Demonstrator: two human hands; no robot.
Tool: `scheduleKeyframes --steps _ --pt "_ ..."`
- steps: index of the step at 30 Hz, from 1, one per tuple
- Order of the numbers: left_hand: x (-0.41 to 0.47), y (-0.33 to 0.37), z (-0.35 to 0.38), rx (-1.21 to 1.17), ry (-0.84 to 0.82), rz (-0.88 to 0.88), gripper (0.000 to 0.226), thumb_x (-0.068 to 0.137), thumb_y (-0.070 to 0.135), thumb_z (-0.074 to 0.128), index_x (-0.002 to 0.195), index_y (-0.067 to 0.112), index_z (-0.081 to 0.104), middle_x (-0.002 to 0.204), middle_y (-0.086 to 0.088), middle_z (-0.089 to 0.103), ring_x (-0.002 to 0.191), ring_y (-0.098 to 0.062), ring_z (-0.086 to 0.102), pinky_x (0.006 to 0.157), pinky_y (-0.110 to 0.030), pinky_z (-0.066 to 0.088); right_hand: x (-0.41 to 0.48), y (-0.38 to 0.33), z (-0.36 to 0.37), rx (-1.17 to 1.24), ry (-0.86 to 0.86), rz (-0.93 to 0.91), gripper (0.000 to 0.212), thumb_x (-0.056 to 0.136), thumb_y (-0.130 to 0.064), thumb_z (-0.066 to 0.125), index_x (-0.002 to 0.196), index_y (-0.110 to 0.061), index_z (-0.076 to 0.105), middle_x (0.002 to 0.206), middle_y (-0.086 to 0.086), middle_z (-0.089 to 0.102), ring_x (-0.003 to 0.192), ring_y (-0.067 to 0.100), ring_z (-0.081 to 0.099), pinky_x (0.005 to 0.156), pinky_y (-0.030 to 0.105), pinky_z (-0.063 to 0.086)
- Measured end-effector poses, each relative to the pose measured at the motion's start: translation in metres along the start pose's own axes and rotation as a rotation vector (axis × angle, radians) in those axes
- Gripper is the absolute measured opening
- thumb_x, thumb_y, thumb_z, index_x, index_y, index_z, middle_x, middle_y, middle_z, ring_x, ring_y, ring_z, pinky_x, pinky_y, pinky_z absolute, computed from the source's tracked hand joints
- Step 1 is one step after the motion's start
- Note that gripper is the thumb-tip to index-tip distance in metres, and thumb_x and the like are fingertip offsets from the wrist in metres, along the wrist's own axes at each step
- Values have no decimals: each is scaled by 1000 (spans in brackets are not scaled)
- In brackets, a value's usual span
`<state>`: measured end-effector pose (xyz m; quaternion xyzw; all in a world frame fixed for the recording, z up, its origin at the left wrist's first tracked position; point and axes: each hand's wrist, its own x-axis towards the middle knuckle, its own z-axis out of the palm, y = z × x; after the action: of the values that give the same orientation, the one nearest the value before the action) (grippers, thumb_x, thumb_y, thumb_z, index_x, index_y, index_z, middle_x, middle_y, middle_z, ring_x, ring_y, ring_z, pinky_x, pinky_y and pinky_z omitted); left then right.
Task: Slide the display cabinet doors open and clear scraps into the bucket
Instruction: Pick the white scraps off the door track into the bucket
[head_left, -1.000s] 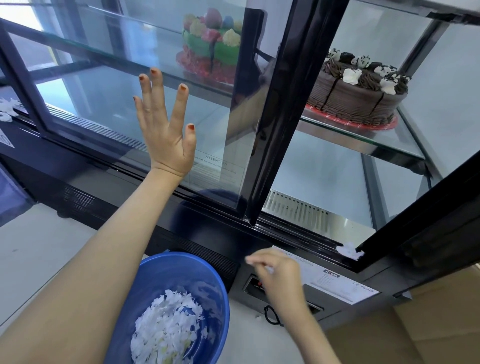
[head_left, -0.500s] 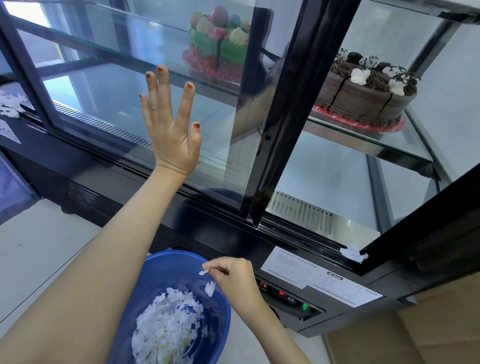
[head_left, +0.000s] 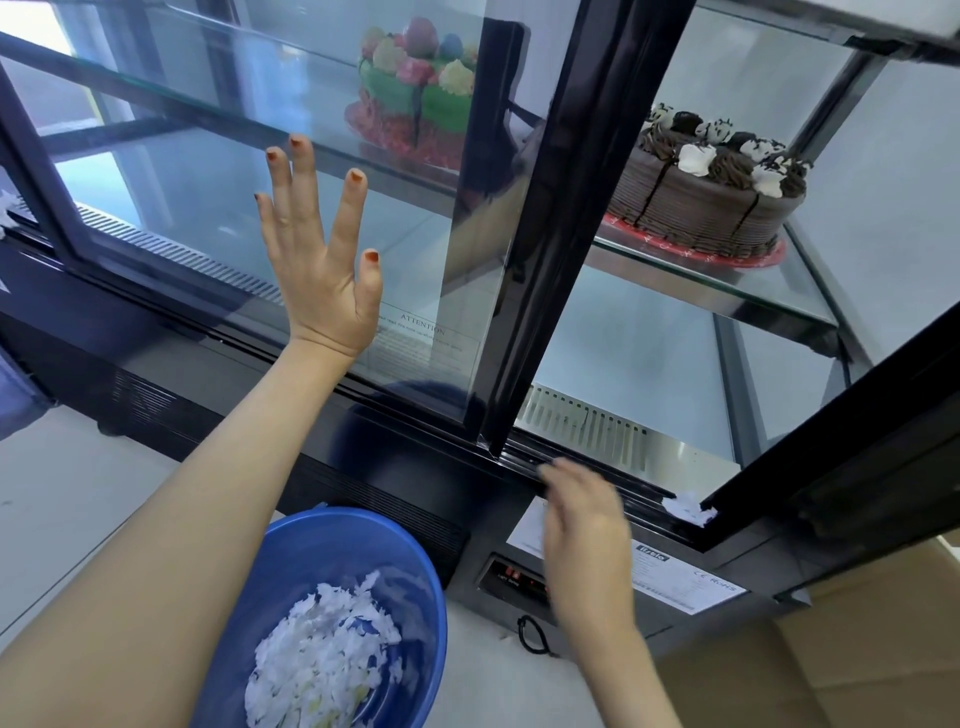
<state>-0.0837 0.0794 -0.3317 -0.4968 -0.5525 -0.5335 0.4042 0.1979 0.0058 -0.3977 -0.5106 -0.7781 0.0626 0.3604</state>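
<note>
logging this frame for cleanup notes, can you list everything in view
black-framed glass display cabinet: one, black, fills upper view, right side open
green frosted round cake: one, green, top shelf behind glass
brown chocolate cake with white swirls: one, brown, top shelf, right
round blue plastic bucket: one, blue, below cabinet front
white paper scraps: heap, white, inside bucket
crumpled white scrap: one, white, right end of door track
brown cardboard: one, brown, lower right
hands: two; left hand flat on glass, right hand blurred by track
</note>
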Motion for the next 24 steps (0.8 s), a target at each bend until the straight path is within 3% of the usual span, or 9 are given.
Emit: scheduleKeyframes --steps 2,4,7,10,13,16,19,21,24 --pt "0 0 0 0 -2 2 49 97 43 13 146 40 8 143 -31 24 143 -14 -5 115 -49 6 12 19 -13 -178 154 74 35 66 21 71 96 5 71 100 23 66 91 40 62 77 39 52" --pt "0 0 0 -2 -2 2 49 98 44 13 146 40 8 143 -31 23 143 -14 -5 115 -49 6 20 34 -21 -291 134 192 39 62 24 71 97 8 69 103 30 63 90 47 60 62 48 54" --pt "0 1 0 -4 -2 0 49 98 44 12 146 40 8 143 -31 23 143 -14 -4 115 -50 7 23 45 -29 -381 -95 398 41 76 20 62 114 7 60 125 30 50 110 46 48 71 49 51" --pt "0 0 -1 -2 0 1 49 98 44 12 146 40 8 143 -30 22 143 -14 -4 114 -51 8 24 49 -32 -515 -221 488 29 84 12 56 111 2 55 131 22 42 116 37 43 74 42 50" --pt "0 0 -1 -1 -3 0 49 98 44 12 146 40 8 143 -32 24 143 -15 -4 114 -51 8 25 52 -30 -592 -289 496 24 83 12 54 101 -4 54 123 14 45 113 28 48 71 30 49" --pt "0 0 -1 -1 -5 2 49 98 44 12 146 40 7 142 -33 24 143 -14 -4 115 -51 7 24 59 -28 -623 -292 470 21 84 11 53 95 -8 53 110 8 49 102 22 49 61 23 38" --pt "0 0 -1 1 -2 2 49 98 43 12 147 40 7 143 -33 24 143 -14 -5 115 -49 6 24 69 -25 -621 -183 409 17 82 15 56 84 -2 59 94 14 53 86 27 49 55 29 32" --pt "0 -1 -1 3 -1 2 49 98 43 13 146 40 7 143 -33 24 143 -14 -4 115 -49 6 25 78 -21 -555 -84 332 26 67 27 62 66 2 59 76 21 53 69 30 45 50 29 28" --pt "0 0 0 5 -5 5 49 98 43 13 147 39 7 143 -32 24 143 -14 -4 115 -50 6 25 88 -18 -411 78 170 45 34 42 62 49 1 55 53 19 48 49 26 41 45 18 23"
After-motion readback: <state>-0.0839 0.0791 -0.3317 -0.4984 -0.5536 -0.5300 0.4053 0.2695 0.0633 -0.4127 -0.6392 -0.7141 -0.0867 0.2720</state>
